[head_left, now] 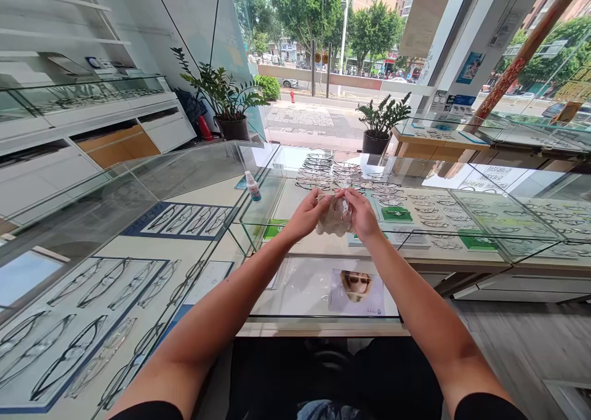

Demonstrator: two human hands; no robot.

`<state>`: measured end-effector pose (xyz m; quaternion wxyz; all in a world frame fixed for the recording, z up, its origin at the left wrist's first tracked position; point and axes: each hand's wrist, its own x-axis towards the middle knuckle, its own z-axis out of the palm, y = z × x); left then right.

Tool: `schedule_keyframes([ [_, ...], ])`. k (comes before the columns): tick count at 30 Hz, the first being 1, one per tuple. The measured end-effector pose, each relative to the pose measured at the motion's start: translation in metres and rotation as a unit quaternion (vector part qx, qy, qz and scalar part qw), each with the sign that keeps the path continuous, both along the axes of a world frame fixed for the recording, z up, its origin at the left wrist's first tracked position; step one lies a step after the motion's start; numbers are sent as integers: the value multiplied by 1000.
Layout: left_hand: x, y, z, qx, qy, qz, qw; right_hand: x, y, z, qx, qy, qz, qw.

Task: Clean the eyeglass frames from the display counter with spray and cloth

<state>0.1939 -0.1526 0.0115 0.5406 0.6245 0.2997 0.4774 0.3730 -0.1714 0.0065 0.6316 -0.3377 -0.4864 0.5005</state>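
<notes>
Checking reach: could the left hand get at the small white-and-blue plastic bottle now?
Probably yes: nothing visible stands between the left hand and the bottle, though the hand seems busy with the pale, crumpled cloth.

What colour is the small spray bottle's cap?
White; the bottle shows best in the head view.

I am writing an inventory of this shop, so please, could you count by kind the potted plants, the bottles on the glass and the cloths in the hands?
Potted plants: 2
Bottle: 1
Cloth: 1
Total: 4
</notes>
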Motion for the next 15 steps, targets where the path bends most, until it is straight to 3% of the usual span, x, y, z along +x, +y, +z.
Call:
schedule_keyframes([
  [4, 1, -3, 1, -8, -10, -34, 999, -2, 0, -2, -15, 6, -2, 1000],
  [10, 3, -5, 3, -92, -47, -54, 993, -1, -3, 0, -6, 6, -9, 1000],
  [15, 6, -6, -3, -102, -49, -74, 991, -1, -5, 4, -25, 30, 12, 999],
])
